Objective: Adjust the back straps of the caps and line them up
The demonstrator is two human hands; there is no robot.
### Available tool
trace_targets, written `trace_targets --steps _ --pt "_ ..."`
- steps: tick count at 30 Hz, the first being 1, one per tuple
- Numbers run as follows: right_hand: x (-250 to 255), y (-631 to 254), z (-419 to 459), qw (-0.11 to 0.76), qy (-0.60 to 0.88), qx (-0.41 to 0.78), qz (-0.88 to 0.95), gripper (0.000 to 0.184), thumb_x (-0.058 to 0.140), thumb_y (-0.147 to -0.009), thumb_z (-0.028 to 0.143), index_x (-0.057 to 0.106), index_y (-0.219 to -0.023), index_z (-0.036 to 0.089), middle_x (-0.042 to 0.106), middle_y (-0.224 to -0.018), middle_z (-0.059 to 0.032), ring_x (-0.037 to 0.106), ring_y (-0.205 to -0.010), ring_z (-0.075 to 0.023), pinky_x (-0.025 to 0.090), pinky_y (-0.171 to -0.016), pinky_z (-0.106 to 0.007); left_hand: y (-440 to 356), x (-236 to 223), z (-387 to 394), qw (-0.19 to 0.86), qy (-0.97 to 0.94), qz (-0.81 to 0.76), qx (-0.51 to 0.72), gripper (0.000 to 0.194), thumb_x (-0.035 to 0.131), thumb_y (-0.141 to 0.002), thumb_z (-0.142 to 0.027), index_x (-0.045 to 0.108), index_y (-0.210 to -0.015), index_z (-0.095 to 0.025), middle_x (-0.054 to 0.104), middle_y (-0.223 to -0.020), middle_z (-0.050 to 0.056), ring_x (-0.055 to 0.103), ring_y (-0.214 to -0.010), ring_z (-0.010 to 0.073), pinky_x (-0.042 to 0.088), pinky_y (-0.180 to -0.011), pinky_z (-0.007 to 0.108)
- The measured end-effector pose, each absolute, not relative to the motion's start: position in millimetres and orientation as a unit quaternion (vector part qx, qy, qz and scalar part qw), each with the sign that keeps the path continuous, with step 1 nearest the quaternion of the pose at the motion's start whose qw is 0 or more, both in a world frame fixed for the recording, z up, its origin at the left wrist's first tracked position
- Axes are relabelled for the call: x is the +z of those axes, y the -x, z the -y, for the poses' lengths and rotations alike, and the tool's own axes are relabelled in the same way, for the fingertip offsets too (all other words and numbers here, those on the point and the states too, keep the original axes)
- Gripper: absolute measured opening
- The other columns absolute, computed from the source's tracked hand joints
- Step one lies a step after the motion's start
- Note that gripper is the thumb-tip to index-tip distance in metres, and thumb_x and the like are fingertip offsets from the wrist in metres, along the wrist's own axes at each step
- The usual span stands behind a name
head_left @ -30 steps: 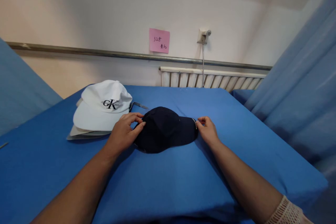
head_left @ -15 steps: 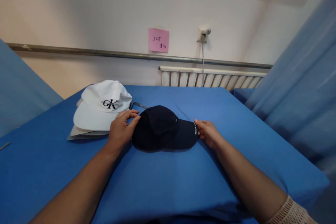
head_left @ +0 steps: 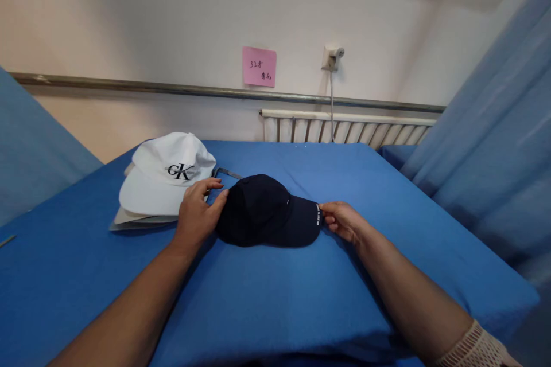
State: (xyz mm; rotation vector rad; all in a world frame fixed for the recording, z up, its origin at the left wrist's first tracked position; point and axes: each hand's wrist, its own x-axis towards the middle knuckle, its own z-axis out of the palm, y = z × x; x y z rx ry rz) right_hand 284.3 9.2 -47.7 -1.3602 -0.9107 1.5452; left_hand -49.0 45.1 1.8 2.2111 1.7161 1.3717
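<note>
A dark navy baseball cap [head_left: 258,209] lies on the blue-covered table, its brim pointing right and small white lettering along the brim's edge. My right hand [head_left: 342,221] pinches the tip of that brim between thumb and fingers. At the back of the crown is my left hand [head_left: 200,209], its thumb touching the cloth and its fingers apart from the thumb. Just beyond the left hand sits a white baseball cap [head_left: 150,186] with black letters on its front. It rests on flat, pale layered pieces [head_left: 129,221], mostly covered.
Blue cloth [head_left: 275,298] covers the table. Behind it are a wall with a metal rail [head_left: 193,90], a white radiator [head_left: 310,126], a plugged-in cord [head_left: 331,97] and a pink note [head_left: 259,66]. Blue curtains [head_left: 495,126] hang at both sides.
The navy cap's brim has shifted slightly left and turned, its lettering showing a little more. My right hand still pinches it; my left hand stays at the crown.
</note>
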Motion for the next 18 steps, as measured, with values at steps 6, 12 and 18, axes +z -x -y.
trace_targets --steps 6,12,18 --pt "-53 -285 -12 0.447 0.602 0.534 0.391 0.017 0.066 -0.075 0.023 0.054 -0.065 0.018 0.049 -0.048 0.0054 0.040 -0.037 -0.0054 0.023 -0.033 -0.017 30 9 -23 -0.077 -0.789 -0.466 0.393 0.020 0.061 -0.082 -0.037 0.061 -0.069 -0.021 0.061 -0.119 0.009 0.053 -0.117 0.0298 0.036 -0.106 0.050" --pt "-52 -278 -13 0.447 0.633 0.478 0.414 0.017 0.067 -0.079 0.028 0.055 -0.073 0.018 0.048 -0.050 0.0063 0.040 -0.037 -0.0062 0.025 -0.032 -0.018 9 6 -12 -0.050 -0.811 -0.448 0.374 0.013 0.061 -0.080 -0.031 0.062 -0.071 -0.021 0.060 -0.119 0.010 0.048 -0.119 0.0318 0.037 -0.104 0.053" --pt "-51 -278 -12 0.470 0.567 0.575 0.356 0.014 0.068 -0.076 0.019 0.056 -0.080 0.017 0.049 -0.055 0.0065 0.036 -0.038 -0.0043 0.024 -0.034 -0.017 10 8 -16 -0.038 -0.788 -0.466 0.400 0.015 0.056 -0.083 -0.027 0.058 -0.068 -0.021 0.061 -0.119 0.009 0.049 -0.118 0.0298 0.037 -0.104 0.052"
